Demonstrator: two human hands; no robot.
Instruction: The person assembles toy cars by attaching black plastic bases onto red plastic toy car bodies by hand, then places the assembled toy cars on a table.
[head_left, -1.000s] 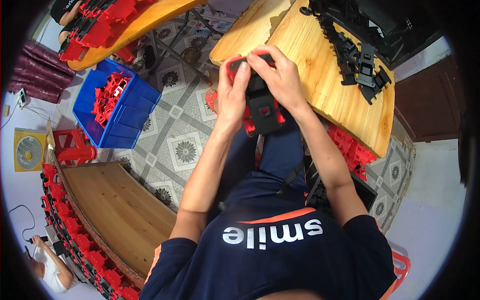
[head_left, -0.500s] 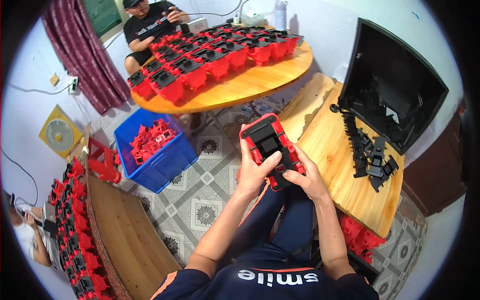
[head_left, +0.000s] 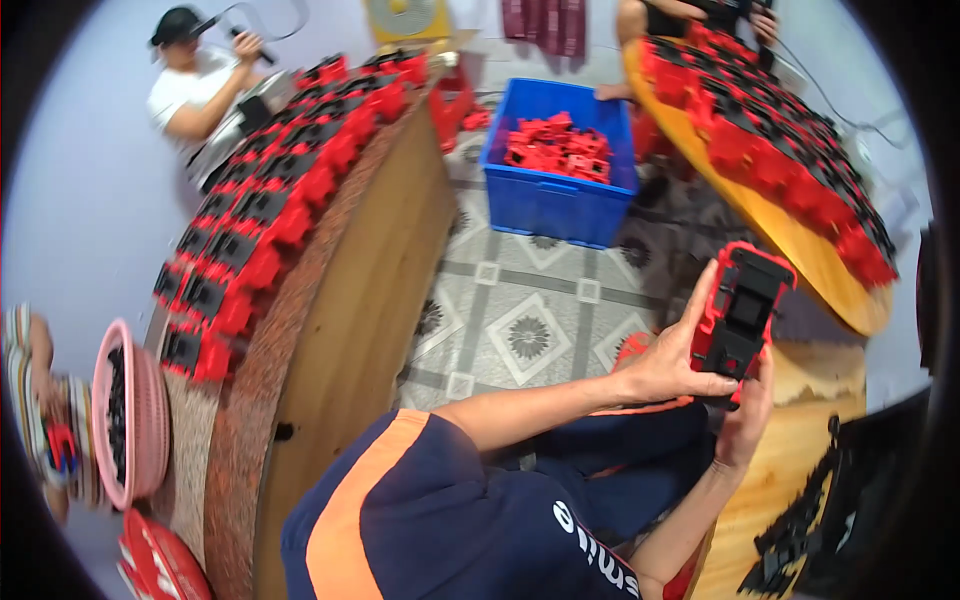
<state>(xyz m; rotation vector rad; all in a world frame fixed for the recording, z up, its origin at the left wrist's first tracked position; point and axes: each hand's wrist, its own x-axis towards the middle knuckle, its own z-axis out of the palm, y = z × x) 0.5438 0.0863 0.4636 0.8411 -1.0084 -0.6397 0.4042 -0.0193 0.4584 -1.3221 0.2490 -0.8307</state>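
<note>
Red-and-black plastic housing (head_left: 740,310) is held up over the lap, between a round wooden table w/ red units (head_left: 800,250) & a plank bench. Left hand (head_left: 670,360) is wrapped on its left edge, fingers closed; right hand (head_left: 745,415) is cupped beneath, fingers closed on the bottom. Best kept level, gripped by edges only, black insert checked flush.

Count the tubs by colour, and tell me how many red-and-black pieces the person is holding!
Blue crate: 1
Pink basket: 1
Red-and-black piece, held by left hand and right hand: 1
Total: 3
</note>
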